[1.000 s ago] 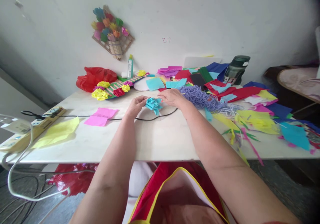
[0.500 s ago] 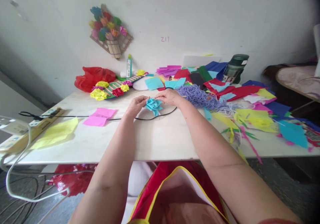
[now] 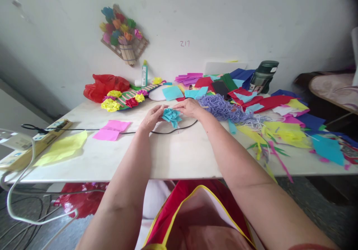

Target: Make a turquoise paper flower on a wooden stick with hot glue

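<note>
A light-blue crepe paper flower [image 3: 171, 117] with ruffled petals is between my two hands, over the middle of the table [image 3: 184, 151]. My left hand [image 3: 153, 118] grips its left side, fingers closed at the upper edge. From the right, my right hand [image 3: 189, 107] pinches the upper right petals between thumb and fingertips. A black cable [image 3: 176, 129] runs along the table just below the flower. To the left lies a creased pink paper sheet [image 3: 111, 130]. Just right of my right hand is a heap of purple yarn [image 3: 220, 106].
A decorated board with yellow and red paper flowers [image 3: 131, 103] lies back left by a red plastic bag [image 3: 104, 87] and a glue tube [image 3: 144, 74]. A power strip [image 3: 53, 134] and yellow sheet [image 3: 63, 148] are at left. Coloured paper scraps and a dark bottle [image 3: 263, 76] fill the right.
The fingers of my left hand have shifted slightly along the flower's edge, and the blue petals sit a little differently. My right hand stays nearly in place.
</note>
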A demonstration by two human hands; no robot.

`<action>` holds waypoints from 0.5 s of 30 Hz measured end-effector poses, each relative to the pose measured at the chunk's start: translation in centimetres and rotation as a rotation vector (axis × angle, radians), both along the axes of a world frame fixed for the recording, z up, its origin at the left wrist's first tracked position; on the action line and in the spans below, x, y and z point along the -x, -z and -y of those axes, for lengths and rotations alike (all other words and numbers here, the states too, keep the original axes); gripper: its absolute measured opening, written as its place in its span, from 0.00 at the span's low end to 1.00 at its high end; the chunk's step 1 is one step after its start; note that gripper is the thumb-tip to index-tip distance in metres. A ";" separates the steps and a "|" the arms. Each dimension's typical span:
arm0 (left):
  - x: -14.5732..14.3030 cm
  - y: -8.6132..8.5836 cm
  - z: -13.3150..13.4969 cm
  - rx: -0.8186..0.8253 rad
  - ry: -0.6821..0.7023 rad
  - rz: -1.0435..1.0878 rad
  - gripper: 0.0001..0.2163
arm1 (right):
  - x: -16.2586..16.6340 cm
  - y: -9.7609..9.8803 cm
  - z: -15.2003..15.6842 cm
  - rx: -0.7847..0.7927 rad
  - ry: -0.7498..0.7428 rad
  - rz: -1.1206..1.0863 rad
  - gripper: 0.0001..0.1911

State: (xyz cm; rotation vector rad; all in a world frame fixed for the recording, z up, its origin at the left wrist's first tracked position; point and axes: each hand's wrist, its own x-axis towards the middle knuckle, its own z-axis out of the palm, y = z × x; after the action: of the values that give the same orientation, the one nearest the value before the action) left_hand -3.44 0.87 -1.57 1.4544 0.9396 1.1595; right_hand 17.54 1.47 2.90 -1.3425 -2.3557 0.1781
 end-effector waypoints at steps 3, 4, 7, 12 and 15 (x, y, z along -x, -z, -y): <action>0.0 -0.3 0.2 -0.002 0.027 -0.013 0.34 | 0.1 -0.1 0.2 -0.029 0.002 0.025 0.16; 0.0 -0.4 0.3 0.001 0.026 -0.028 0.35 | 0.2 -0.1 0.3 -0.041 0.004 0.036 0.16; 0.0 -0.6 0.5 0.007 0.029 -0.043 0.36 | 0.4 -0.2 0.6 -0.089 0.013 0.081 0.16; 0.0 -0.5 0.4 0.016 0.030 -0.007 0.31 | 0.7 -0.8 1.5 -0.144 -0.013 0.170 0.17; 0.0 -0.4 0.2 0.021 0.024 0.011 0.28 | 0.8 -1.0 1.8 -0.161 -0.020 0.209 0.18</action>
State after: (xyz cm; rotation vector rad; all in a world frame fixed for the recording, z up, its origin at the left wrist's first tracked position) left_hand -3.43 0.68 -1.16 1.4377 0.9219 1.1359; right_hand 16.74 -0.34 3.88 -1.3159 -2.4929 -0.1515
